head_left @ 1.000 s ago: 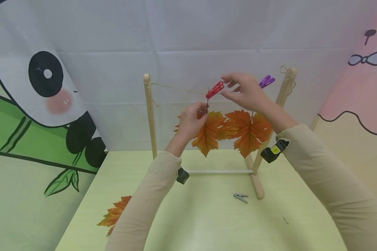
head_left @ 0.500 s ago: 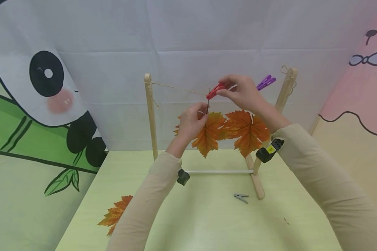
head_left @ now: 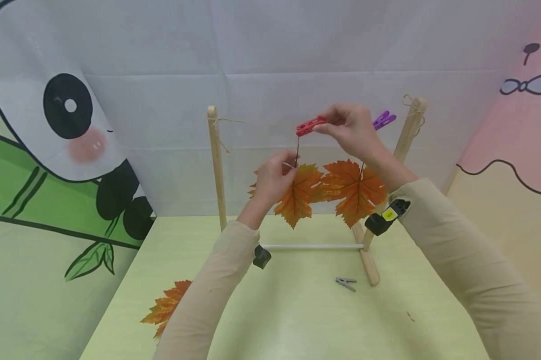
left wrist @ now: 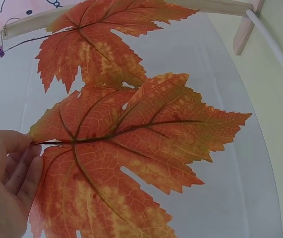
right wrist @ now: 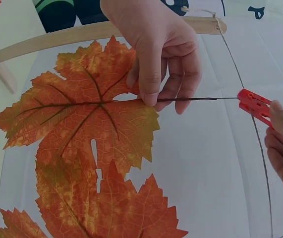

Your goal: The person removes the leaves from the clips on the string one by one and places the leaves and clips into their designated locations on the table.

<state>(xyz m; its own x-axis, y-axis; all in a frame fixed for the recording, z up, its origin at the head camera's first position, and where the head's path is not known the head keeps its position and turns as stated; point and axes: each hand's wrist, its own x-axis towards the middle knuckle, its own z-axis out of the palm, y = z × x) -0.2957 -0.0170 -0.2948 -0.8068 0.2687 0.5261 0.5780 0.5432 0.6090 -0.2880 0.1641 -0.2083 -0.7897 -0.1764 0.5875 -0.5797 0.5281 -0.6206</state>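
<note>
Between the wooden posts (head_left: 217, 170), an orange leaf (left wrist: 151, 139) is held, partly covered in the head view by the left hand (head_left: 274, 177). This hand's thumb and fingers, almost together, pinch the stem (right wrist: 193, 99). The right hand (head_left: 355, 131), cut off in its own wrist view, grips with bent fingers the red clip (right wrist: 249, 103), which is at the string (right wrist: 230, 52); if the clip bites the stem's tip, I cannot tell

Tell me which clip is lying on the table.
The grey clip, near the stand's right foot. The right hand pinches the red clip up at the string; the purple clip is on the string too.
</note>
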